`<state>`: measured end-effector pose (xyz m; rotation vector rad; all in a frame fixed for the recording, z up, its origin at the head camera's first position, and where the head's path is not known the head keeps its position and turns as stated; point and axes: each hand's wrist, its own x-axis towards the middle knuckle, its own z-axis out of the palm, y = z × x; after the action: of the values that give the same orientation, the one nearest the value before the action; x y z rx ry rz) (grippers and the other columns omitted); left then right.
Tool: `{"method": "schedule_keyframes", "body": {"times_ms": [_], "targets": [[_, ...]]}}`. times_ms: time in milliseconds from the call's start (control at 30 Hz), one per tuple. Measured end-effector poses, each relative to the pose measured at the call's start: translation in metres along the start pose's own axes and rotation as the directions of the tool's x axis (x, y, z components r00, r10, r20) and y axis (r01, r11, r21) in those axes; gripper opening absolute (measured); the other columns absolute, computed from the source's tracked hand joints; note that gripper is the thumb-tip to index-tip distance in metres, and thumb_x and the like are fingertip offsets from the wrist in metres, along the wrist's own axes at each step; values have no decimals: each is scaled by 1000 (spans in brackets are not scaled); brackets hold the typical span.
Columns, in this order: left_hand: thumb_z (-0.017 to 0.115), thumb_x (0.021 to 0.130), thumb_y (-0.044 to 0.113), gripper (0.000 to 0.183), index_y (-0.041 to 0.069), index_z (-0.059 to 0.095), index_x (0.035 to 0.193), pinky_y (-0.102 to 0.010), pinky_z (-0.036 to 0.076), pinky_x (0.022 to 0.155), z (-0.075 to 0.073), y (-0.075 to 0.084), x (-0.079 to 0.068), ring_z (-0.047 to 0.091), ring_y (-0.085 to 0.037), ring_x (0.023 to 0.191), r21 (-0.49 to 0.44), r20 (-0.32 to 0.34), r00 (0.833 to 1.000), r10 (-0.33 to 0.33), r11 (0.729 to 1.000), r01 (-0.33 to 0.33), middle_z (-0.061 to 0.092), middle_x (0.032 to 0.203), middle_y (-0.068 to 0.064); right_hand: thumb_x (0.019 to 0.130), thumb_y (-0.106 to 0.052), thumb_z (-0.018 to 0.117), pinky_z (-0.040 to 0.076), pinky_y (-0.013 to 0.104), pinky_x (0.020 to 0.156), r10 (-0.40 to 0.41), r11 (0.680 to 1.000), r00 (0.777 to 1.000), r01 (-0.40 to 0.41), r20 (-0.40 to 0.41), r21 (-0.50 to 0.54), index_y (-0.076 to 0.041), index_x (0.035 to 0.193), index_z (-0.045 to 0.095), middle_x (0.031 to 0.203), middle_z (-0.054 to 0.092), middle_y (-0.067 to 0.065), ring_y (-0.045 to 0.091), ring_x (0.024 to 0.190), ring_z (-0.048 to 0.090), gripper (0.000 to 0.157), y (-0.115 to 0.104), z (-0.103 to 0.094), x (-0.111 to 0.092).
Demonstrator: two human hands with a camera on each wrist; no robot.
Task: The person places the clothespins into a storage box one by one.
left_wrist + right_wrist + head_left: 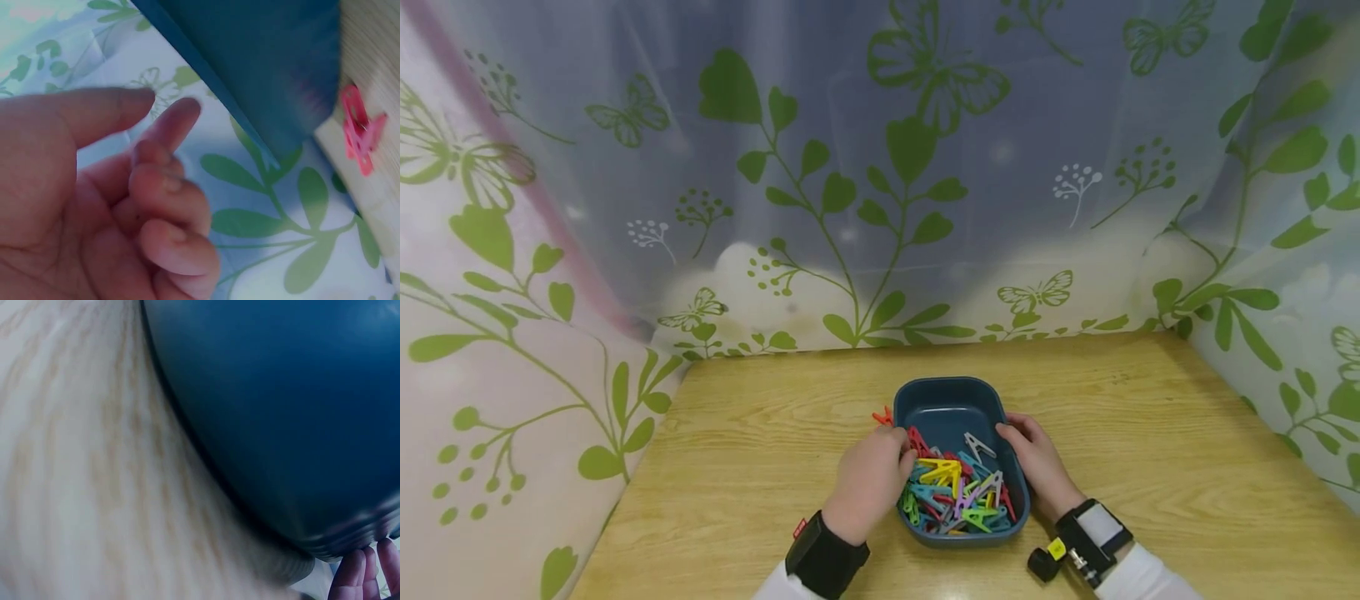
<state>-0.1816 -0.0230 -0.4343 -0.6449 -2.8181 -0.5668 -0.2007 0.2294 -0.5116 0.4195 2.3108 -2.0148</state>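
Note:
A dark blue plastic basin (947, 396) stands on the table, its near half heaped with clothespins (958, 496) in several colors. My left hand (868, 471) hovers at the basin's left rim. In the left wrist view its fingers (172, 194) are loosely bent, with nothing between thumb and index finger. My right hand (1041, 462) holds the basin's right side, thumb at the rim; in the right wrist view its fingertips (353, 569) touch the outer wall. Just outside the left rim, a red clothespin (883, 415) lies on the table, partly hidden in the head view.
The wooden table (760, 433) extends around the basin. A curtain (850, 208) printed with leaves and butterflies hangs behind it and along both sides. A small black device with a yellow label (1056, 548) is strapped at the right wrist.

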Motion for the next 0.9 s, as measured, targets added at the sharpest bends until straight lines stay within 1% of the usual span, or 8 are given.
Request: {"method": "schedule_keyframes", "body": {"times_ms": [100, 200, 333, 467, 533, 600, 767, 900], "targets": [[76, 93, 16, 22, 12, 63, 77, -24, 37, 51, 1, -12, 6, 48, -10, 57, 1, -58, 998, -10, 1000, 10, 57, 71, 0, 106, -39, 53, 44, 27, 94, 4, 1000, 1000, -4, 0, -3, -5, 150, 42, 145, 50, 18, 28, 124, 52, 57, 0, 1, 0], [76, 92, 13, 20, 11, 63, 77, -26, 40, 52, 3, -26, 14, 53, -12, 60, 17, -98, 995, -18, 1000, 19, 59, 73, -1, 106, -40, 53, 43, 28, 96, 10, 1000, 1000, -10, -1, -5, -5, 151, 41, 147, 49, 18, 28, 126, 51, 58, -1, 1, -1], [75, 90, 6, 17, 10, 64, 77, -30, 44, 53, 5, -45, 24, 58, -16, 63, 34, -103, 994, -40, 998, 44, 61, 75, -3, 106, -41, 52, 44, 26, 95, 9, 1000, 1000, -9, 7, -4, -5, 151, 40, 147, 48, 18, 28, 127, 51, 59, -1, 0, -1], [76, 88, 5, 16, 9, 64, 78, -33, 47, 55, 6, -58, 32, 61, -19, 65, 67, -68, 996, -52, 996, 56, 64, 76, -5, 107, -40, 53, 45, 24, 93, 3, 1000, 1000, -3, 6, 2, -5, 150, 42, 145, 50, 18, 28, 125, 52, 57, 0, 0, -1], [77, 89, 7, 18, 9, 63, 77, -33, 48, 55, 7, -62, 35, 62, -19, 65, 86, -43, 997, -59, 994, 63, 64, 76, -5, 107, -39, 53, 45, 24, 92, 2, 1000, 1000, -2, 3, 1, -5, 150, 42, 145, 50, 18, 28, 124, 52, 56, 1, 0, -1], [77, 90, 11, 20, 10, 62, 77, -33, 47, 54, 9, -65, 36, 61, -19, 64, 100, -7, 997, -81, 992, 81, 62, 75, -4, 106, -39, 53, 45, 24, 92, 3, 1000, 1000, -3, 1, 0, -5, 150, 42, 145, 50, 18, 28, 124, 53, 56, 1, 0, -1], [77, 91, 18, 28, 11, 59, 71, -34, 47, 54, 17, -66, 37, 60, -19, 64, 135, 67, 991, -117, 985, 107, 60, 72, -3, 106, -40, 53, 45, 24, 92, 8, 1000, 1000, -8, -1, -5, -5, 150, 43, 145, 51, 18, 28, 125, 53, 57, 0, 1, 0], [76, 90, 18, 31, 11, 57, 67, -36, 50, 55, 23, -62, 35, 62, -20, 65, 164, 99, 989, -112, 982, 95, 62, 72, -5, 106, -40, 53, 45, 24, 92, 9, 1000, 1000, -9, -3, -9, -5, 150, 43, 145, 51, 18, 28, 125, 53, 56, 0, 1, 0]]}}
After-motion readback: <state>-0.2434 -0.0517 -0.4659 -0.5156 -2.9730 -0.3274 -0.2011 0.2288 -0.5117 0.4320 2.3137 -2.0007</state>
